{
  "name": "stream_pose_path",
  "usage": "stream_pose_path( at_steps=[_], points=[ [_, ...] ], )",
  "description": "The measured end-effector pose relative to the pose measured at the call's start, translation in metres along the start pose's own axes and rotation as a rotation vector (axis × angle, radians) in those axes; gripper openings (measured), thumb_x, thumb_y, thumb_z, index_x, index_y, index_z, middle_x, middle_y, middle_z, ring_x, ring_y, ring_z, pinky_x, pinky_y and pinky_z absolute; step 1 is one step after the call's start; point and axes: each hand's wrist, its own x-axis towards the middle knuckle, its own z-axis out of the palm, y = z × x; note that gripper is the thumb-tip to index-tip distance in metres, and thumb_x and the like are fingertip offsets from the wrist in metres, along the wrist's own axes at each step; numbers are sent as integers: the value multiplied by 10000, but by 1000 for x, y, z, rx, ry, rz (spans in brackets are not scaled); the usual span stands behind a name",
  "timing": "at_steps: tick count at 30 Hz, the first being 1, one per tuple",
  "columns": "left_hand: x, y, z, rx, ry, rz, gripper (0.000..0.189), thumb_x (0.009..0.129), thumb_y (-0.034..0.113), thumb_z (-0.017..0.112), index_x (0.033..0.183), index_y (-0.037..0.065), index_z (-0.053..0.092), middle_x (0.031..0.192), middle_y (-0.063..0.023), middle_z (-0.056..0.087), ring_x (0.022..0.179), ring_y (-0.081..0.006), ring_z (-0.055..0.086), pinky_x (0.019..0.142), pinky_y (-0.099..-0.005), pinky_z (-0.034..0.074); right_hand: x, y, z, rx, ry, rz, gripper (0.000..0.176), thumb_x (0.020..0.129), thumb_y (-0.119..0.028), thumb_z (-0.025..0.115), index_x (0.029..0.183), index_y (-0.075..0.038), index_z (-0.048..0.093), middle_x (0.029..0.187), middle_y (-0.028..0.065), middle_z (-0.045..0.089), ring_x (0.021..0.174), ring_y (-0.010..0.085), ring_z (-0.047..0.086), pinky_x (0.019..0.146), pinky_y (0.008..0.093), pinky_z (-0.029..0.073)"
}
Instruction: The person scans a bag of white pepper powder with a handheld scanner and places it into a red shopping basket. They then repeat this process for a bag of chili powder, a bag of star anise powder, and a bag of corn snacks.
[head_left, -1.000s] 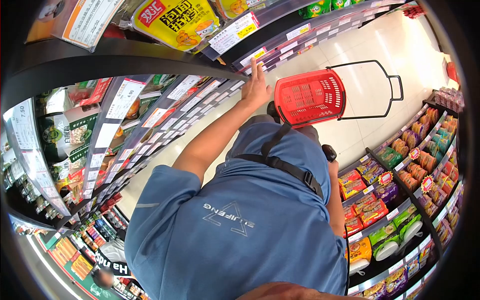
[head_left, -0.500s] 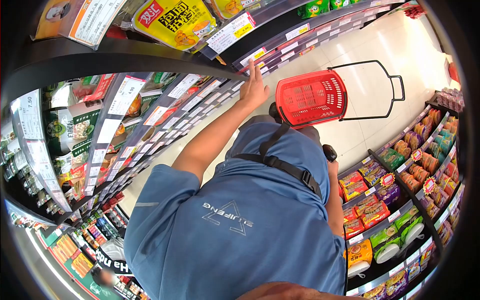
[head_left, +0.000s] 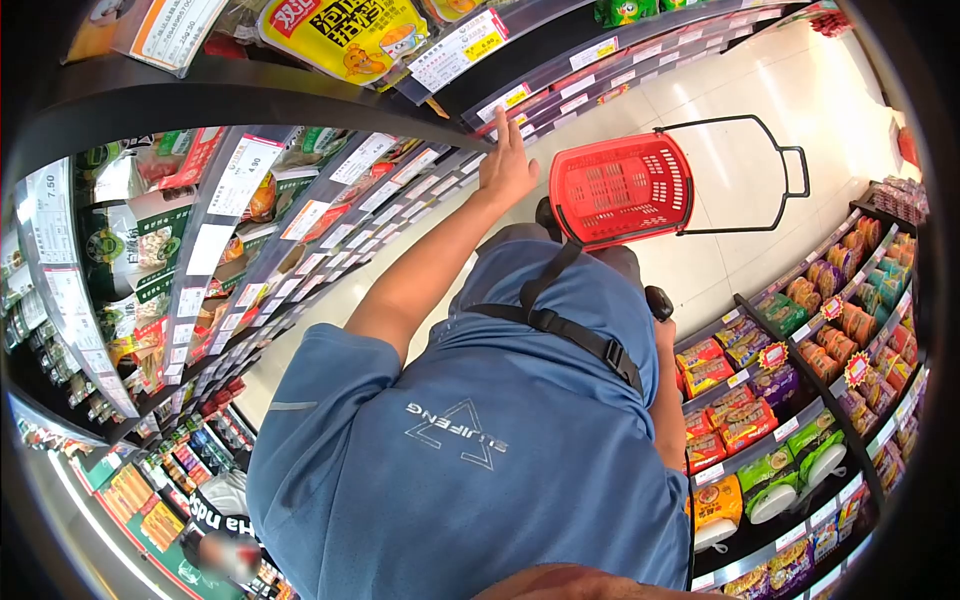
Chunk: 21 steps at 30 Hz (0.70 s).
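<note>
The left hand (head_left: 509, 172), its grip open with fingers extended, was near the price tags (head_left: 503, 103) on the shelf edge. The right hand (head_left: 665, 335) was by a dark object (head_left: 658, 303), its grip unclear. A red basket (head_left: 621, 188) was ahead.

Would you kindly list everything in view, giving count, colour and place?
Perforated plastic basket: one, red, on the floor ahead
Looped wire handle: one, black, extending right from the basket
Tiled floor: one, cream, beneath the basket
Glossy printed pack: one, yellow, upper-left shelf
Rectangular paper price labels: many, mostly white, shelf edges
Wrapped snack packs: many, red, green, purple and orange, right shelves
Rounded object: one, dark, beside the right hand, kind unclear
Another person: one, black-and-white clothing, lower left
Short-sleeved shirt: one, blue, on the torso
Buckled fabric strap: one, black, across the shirt
Left hand: one, bare, near the left shelves
Right hand: one, bare, partly hidden, at the right side
</note>
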Motion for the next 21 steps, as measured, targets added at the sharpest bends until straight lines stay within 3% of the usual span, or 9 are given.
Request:
stream_pose_path(
  at_steps=[18,21],
  points=[
    [1,-5,12,-4,40,23,859,811,274,672,1449,-104,239,1585,-281,13,1081,-387,633,836,-419,550,-1,13,0,37,-14,30,252,747,-196,710,850,33,699,729,105,687,694,199,661,676,360,511],
    [1,-5,11,-22,38,-4,860,831,321,654,1467,-71,228,1601,-226,66,1097,-403,621,849,-464,539,-4,8,-1,9,-7,6,259,753,-204,718,865,29,706,746,108,696,711,210,670,688,359,513]
  ],
)
